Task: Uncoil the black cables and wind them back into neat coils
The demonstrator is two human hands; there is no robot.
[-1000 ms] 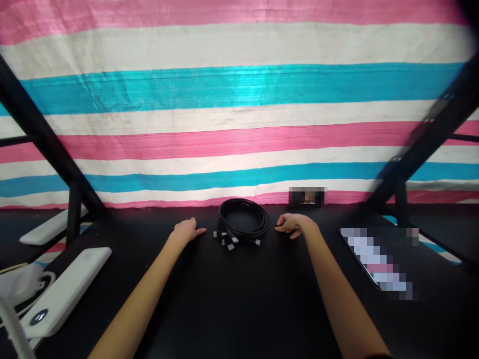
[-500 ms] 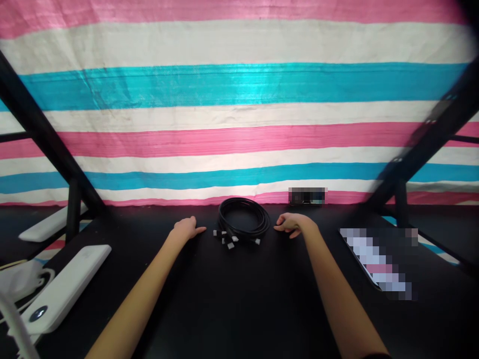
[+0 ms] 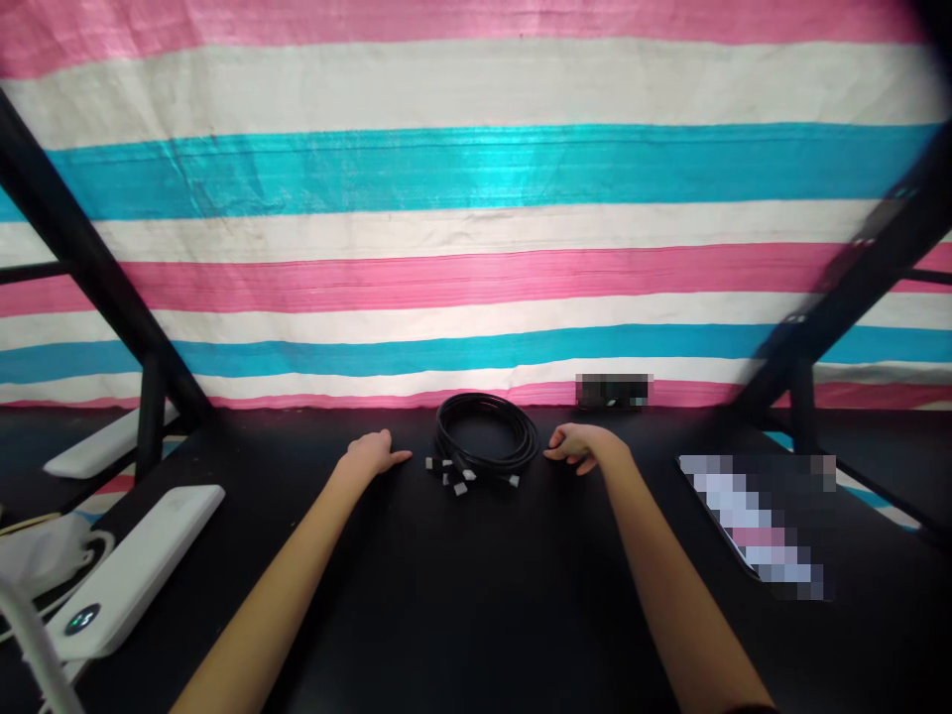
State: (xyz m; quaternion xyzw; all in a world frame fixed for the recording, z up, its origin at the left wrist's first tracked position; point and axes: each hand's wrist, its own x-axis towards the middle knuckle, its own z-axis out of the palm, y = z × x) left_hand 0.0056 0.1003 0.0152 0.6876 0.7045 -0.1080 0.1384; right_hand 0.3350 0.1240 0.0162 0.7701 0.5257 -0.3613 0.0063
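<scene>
A coil of black cable lies on the black tabletop between my two hands. Several pale plug ends stick out along its near side. Left of the coil, my left hand rests on the table, its thumb stretched toward the plugs without touching them. My right hand is on the other side, close to the coil's right edge. Its fingers are slightly bent and apart, with nothing between them. Both hands are empty.
At left lies a white power bank with a lit display, beside a white plug-like block and cord. A blurred-out flat device is on the right. Black frame bars slant up both sides, before a striped sheet.
The view has shifted very slightly. Green digits now show on the power bank's display. My hands and the cable coil keep their places.
</scene>
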